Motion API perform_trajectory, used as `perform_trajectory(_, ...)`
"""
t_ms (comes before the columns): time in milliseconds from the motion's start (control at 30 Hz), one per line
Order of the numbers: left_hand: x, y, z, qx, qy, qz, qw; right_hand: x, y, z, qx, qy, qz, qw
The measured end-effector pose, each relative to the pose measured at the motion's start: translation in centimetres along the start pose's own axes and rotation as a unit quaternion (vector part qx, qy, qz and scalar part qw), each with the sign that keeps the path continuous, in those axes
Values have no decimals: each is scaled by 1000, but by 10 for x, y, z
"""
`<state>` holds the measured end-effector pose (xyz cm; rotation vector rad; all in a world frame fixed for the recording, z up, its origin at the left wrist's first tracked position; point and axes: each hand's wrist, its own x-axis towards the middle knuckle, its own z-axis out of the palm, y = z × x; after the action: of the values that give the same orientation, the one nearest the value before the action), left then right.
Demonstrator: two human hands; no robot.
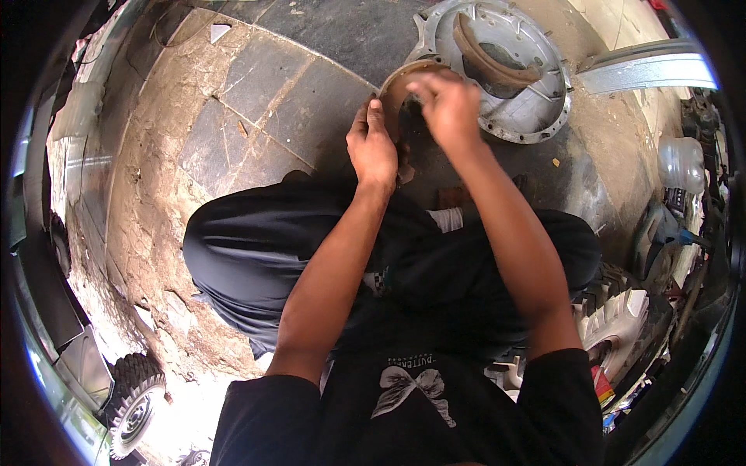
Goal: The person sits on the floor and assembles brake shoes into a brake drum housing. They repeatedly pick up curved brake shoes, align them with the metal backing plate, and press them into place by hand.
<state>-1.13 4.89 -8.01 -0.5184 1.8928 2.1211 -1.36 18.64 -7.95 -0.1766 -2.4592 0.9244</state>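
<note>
- Head view: left hand (373, 149) has its grip around a brown band (395, 99) over the floor (303, 109), by the housing (538, 115) at its left rim.
- Right hand (451, 106), blurred, is at the band; its grip I cannot tell.
- Second band (485, 65) lies on the housing.

Held shoe (395, 96) left of housing (514, 121)

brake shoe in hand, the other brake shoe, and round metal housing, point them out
Held brake shoe (394, 92): head view, inner face.
Other brake shoe (483, 60): head view, middle of curve.
Round metal housing (544, 95): head view, bare right side.
</note>
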Motion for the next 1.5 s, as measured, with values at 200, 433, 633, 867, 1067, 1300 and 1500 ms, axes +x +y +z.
perform_trajectory(200, -7, 16, -1, -24, -33, -105, 994, -11, -4, 6, 55, 3, -83, 995)
perform_trajectory(433, 7, -4, -4, -52, -22, -57, 997, -16, -12, 13, 79, -18, -100, 992)
perform_trajectory(633, -1, 3, -3, -38, -18, -69, 997, -14, -7, 10, 55, -32, -102, 993)
perform_trajectory(867, -3, 1, -5, -36, -22, -79, 996, -14, -4, 10, 49, -16, -75, 996)
perform_trajectory(1067, -4, 9, 4, 10, -17, -48, 999, 7, 10, 3, -40, 36, -23, 998)
perform_trajectory(1300, -8, 13, 3, 12, -15, -39, 999, 3, 13, 0, -30, 31, 6, 999)
perform_trajectory(1500, -5, 9, 3, -11, -21, -41, 999, 3, 13, -7, -8, -40, 62, 997)
